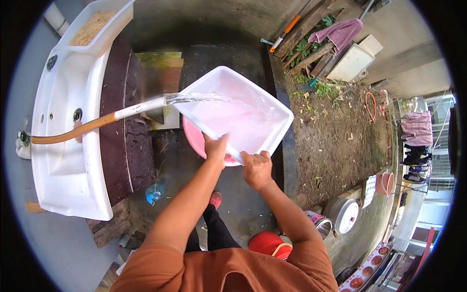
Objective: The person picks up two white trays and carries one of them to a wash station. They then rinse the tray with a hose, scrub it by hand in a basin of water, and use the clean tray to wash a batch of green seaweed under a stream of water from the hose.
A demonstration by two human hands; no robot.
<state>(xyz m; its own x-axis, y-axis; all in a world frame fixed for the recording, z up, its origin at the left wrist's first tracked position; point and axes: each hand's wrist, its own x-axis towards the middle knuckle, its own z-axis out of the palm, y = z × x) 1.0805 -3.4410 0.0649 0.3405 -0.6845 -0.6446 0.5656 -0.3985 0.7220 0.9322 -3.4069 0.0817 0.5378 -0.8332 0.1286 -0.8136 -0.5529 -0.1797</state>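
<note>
Both hands grip the near rim of a white rectangular plastic tub (233, 127), which is tilted with its inside towards me. My left hand (216, 148) holds the rim with its thumb on the inner side. My right hand (258, 169) has its fingers curled over the rim near the near corner. Clear water (197, 97) streams from a hose (127, 112) into the tub and spreads over its inner face. Under the tub, partly hidden, sits a pink basin (193, 140) on the wet ground. The hose's other end joins a tap (24, 137) over the sink.
A white sink (65, 175) stands left, with a clear bin (126, 18) of grain-like material on its far end. A blue-topped bottle (155, 192) and red bucket (268, 244) are on the ground. A low concrete curb (289, 160) edges the soil plot (328, 146) at right.
</note>
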